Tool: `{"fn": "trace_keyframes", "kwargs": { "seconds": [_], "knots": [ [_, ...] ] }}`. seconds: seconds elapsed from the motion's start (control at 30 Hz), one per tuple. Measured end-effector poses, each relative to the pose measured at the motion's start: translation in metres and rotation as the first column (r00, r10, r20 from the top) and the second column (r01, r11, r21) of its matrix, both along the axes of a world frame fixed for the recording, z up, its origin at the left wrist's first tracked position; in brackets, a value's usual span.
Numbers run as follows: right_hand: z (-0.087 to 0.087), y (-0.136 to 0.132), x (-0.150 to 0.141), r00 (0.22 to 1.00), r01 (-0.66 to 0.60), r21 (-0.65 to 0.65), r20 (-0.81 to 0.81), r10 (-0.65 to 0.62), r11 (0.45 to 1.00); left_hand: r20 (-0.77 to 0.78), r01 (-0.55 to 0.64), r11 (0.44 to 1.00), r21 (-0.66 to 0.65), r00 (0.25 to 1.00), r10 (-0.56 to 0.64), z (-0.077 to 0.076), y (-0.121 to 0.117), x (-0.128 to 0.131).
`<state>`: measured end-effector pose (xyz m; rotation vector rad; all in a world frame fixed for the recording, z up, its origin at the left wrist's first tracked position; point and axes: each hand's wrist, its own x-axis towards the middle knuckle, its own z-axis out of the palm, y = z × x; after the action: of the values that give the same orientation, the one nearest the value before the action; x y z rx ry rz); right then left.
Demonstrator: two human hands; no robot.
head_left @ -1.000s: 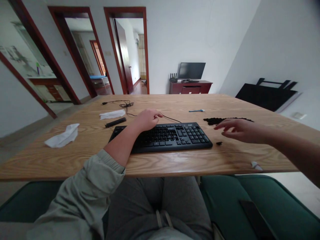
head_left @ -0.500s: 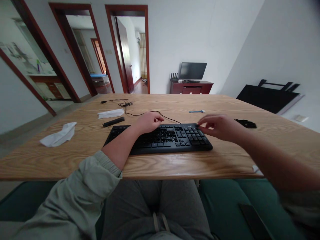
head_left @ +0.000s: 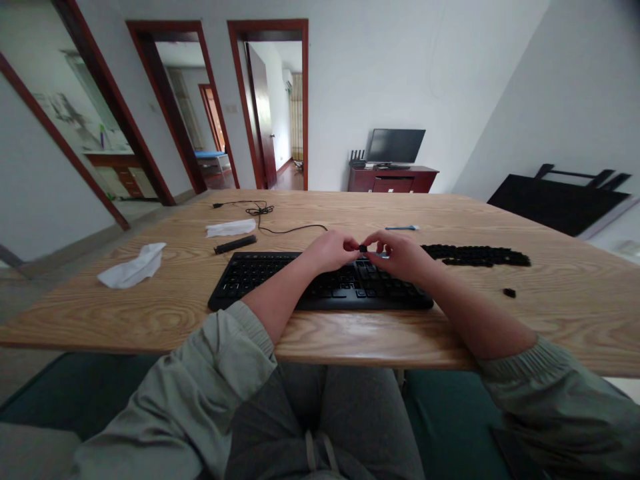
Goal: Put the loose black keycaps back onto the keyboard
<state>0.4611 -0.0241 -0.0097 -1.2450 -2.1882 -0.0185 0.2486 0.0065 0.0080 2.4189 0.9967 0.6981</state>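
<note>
A small black keycap (head_left: 363, 249) is pinched between the fingertips of both hands, just above the top part of a black keyboard (head_left: 320, 303). My left hand (head_left: 333, 251) reaches over the middle of the keyboard, closed on the cap's left side. From the right, my right hand (head_left: 397, 253) is closed on the cap's other side, over the number pad. Part of the keyboard in the middle shows bare key sockets. Both forearms hide some of its keys. Loose keycaps (head_left: 475, 255) lie in rows to the right, and one stray keycap (head_left: 509, 293) sits nearer the edge.
A blue brush (head_left: 401, 228) lies behind the keyboard. On the left are a dark bar-shaped piece (head_left: 235, 245), a folded white tissue (head_left: 230, 228), a crumpled tissue (head_left: 133, 267) and the coiled cable (head_left: 260, 209). The wooden table's front edge (head_left: 350, 360) runs close to my lap.
My right hand has moved left from the keyboard's upper right corner to meet my left hand, which has shifted right. A keycap now shows between them. The view has turned slightly.
</note>
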Motion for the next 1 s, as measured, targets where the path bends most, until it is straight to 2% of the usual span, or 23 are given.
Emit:
{"fn": "trace_keyframes", "kwargs": {
  "seconds": [0.17, 0.43, 0.67, 0.77, 0.93, 1.0],
  "knots": [
    [0.0009, -0.0003, -0.0010, 0.999, -0.026, 0.023, 0.033, 0.025, 0.999, 0.039, 0.006, 1.000, -0.026, 0.999, -0.005, -0.0043, -0.0004, -0.0010],
    [0.0023, -0.0046, -0.0052, 0.997, -0.064, -0.028, -0.035, 0.063, 0.998, 0.130, 0.028, 0.999, -0.040, 0.991, -0.022, -0.0019, -0.0005, -0.0034],
    [-0.0006, -0.0037, -0.0064, 0.987, -0.059, -0.089, -0.157, 0.045, 0.994, 0.328, 0.099, 0.968, -0.231, 0.944, -0.019, -0.0090, 0.0066, 0.0004],
    [-0.0015, -0.0040, -0.0070, 0.985, -0.042, -0.099, -0.173, 0.024, 0.994, 0.353, 0.091, 0.959, -0.270, 0.936, 0.011, -0.0096, 0.0059, 0.0022],
    [0.0012, -0.0055, -0.0072, 0.972, -0.164, -0.124, -0.187, 0.139, 0.979, 0.311, 0.044, 0.975, -0.216, 0.950, 0.026, -0.0096, 0.0038, 0.0021],
    [0.0018, -0.0050, -0.0070, 0.972, -0.179, -0.157, -0.184, 0.149, 0.971, 0.294, 0.020, 0.980, -0.196, 0.955, 0.040, -0.0104, 0.0041, 0.0021]
  ]
}}
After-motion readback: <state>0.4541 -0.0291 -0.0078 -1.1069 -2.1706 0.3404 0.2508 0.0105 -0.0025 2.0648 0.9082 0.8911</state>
